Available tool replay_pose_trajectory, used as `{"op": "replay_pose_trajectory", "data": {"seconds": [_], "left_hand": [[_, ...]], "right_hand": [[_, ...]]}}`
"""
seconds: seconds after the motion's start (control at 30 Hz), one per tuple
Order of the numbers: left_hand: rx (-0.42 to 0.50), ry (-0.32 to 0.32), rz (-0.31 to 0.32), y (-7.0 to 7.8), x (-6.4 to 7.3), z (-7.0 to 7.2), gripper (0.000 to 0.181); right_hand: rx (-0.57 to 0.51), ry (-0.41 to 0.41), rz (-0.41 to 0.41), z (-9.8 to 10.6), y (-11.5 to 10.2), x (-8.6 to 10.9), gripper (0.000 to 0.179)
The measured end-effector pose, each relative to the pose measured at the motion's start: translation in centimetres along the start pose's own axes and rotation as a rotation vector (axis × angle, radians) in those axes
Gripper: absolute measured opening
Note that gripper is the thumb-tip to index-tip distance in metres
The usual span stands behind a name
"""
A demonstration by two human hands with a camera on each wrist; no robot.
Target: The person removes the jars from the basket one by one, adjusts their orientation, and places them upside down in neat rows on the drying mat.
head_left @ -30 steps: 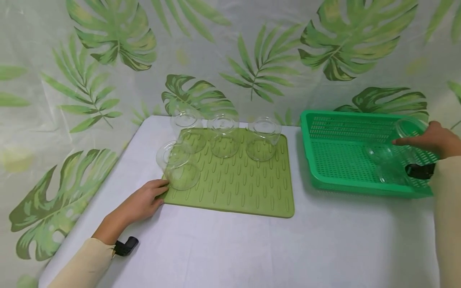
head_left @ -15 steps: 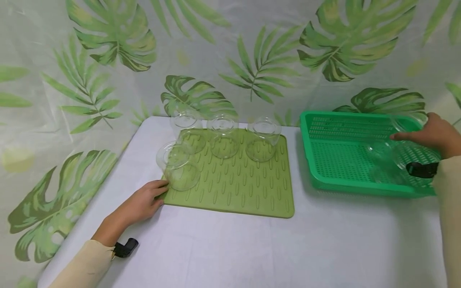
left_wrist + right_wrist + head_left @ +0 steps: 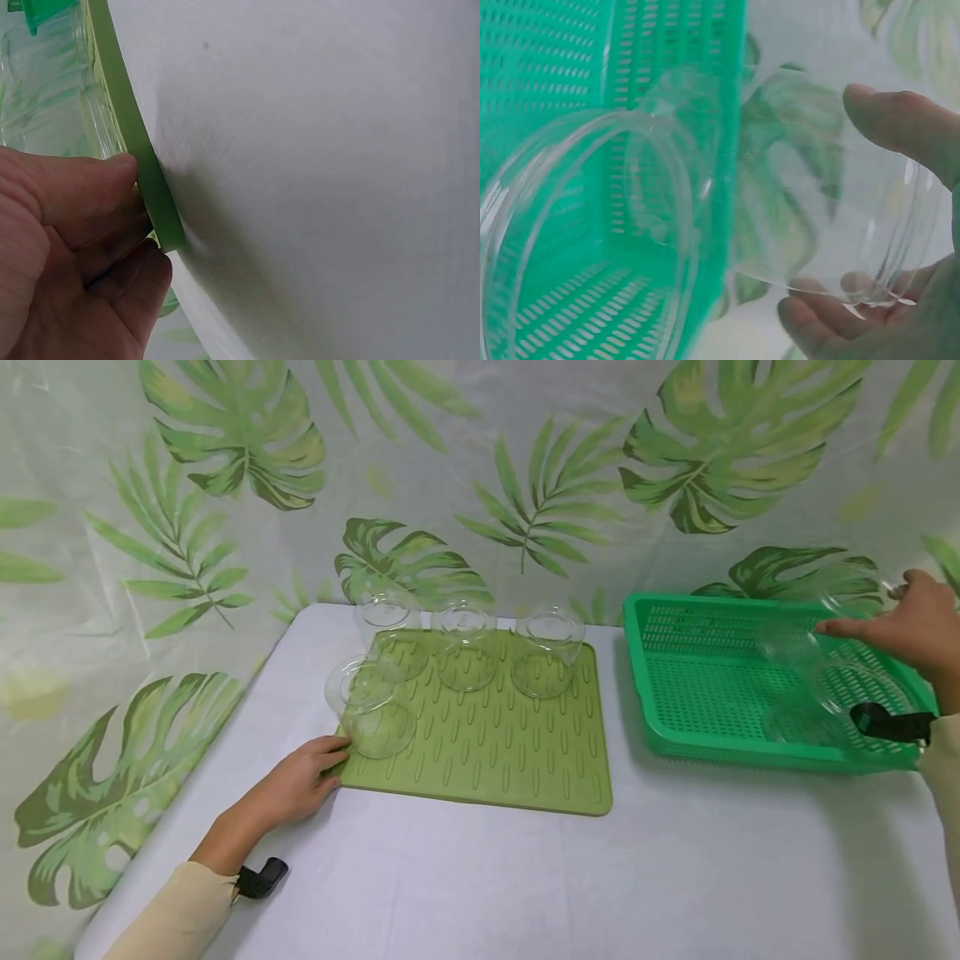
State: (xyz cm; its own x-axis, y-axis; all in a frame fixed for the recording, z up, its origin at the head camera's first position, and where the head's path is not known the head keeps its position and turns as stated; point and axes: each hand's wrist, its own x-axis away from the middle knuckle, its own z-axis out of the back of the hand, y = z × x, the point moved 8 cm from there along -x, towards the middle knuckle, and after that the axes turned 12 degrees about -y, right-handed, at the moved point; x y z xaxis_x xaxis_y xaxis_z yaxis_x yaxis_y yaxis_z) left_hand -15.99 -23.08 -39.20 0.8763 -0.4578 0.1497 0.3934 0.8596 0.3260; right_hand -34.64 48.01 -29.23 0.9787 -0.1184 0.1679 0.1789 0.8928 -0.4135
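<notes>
My left hand [image 3: 300,777] holds the front left corner of the green ribbed mat [image 3: 480,760], the thumb and fingers at its edge in the left wrist view. Beside it a clear glass bowl [image 3: 378,727] stands upside down on the mat. Three more like it line the mat's back edge, among them a middle bowl [image 3: 465,664] and a right bowl [image 3: 545,668]. At the far right, my right hand [image 3: 915,622] grips another clear glass bowl [image 3: 802,225], thumb on one side and fingers on the other. It is above the green basket's [image 3: 652,739] right end.
More clear bowls lie in the basket's right half, one with its rim [image 3: 682,187] large in the right wrist view. White cloth [image 3: 480,893] covers the table. A leaf-patterned sheet [image 3: 420,452] hangs behind.
My right hand has risen from the basket and moved slightly right, lifting the clear glass bowl with it. The left hand and the bowls on the mat stay put.
</notes>
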Motion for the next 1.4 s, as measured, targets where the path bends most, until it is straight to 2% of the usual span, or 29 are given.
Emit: {"op": "replay_pose_trajectory", "data": {"seconds": [0.1, 0.17, 0.27, 0.43, 0.63, 0.73, 1.03, 1.27, 1.4], "left_hand": [[0.001, -0.008, 0.002, 0.0, -0.1, -0.1, 0.038], [0.007, -0.015, 0.005, 0.0, -0.1, -0.1, 0.039], [0.015, -0.018, 0.007, 0.1, -0.1, -0.1, 0.039], [0.019, -0.015, 0.013, 0.1, -0.1, 0.0, 0.038], [0.018, -0.014, 0.007, 0.2, -0.1, 0.0, 0.038], [0.018, -0.009, 0.003, 0.2, -0.1, 0.1, 0.038], [0.030, 0.009, -0.015, 0.2, -0.1, 0.1, 0.037], [0.034, 0.003, -0.007, 0.2, -0.2, -0.1, 0.037], [0.030, 0.003, -0.005, 0.0, -0.1, -0.1, 0.037]], "right_hand": [[-0.025, 0.028, 0.034, 0.2, 0.4, -0.5, 0.114], [-0.030, 0.051, 0.019, 0.2, 0.6, -0.6, 0.114], [-0.150, 0.025, 0.072, 0.4, -1.6, 1.4, 0.110], [-0.241, -0.018, 0.158, 0.4, -5.8, 4.5, 0.109], [-0.282, 0.011, 0.157, 0.6, -7.6, 6.2, 0.107], [-0.286, 0.037, 0.164, 0.6, -8.2, 6.9, 0.104], [-0.285, 0.142, 0.280, 1.7, -10.7, 8.4, 0.102], [-0.276, 0.109, 0.291, 1.3, -11.4, 8.2, 0.101], [-0.257, 0.141, 0.315, 1.4, -12.0, 8.3, 0.103]]}}
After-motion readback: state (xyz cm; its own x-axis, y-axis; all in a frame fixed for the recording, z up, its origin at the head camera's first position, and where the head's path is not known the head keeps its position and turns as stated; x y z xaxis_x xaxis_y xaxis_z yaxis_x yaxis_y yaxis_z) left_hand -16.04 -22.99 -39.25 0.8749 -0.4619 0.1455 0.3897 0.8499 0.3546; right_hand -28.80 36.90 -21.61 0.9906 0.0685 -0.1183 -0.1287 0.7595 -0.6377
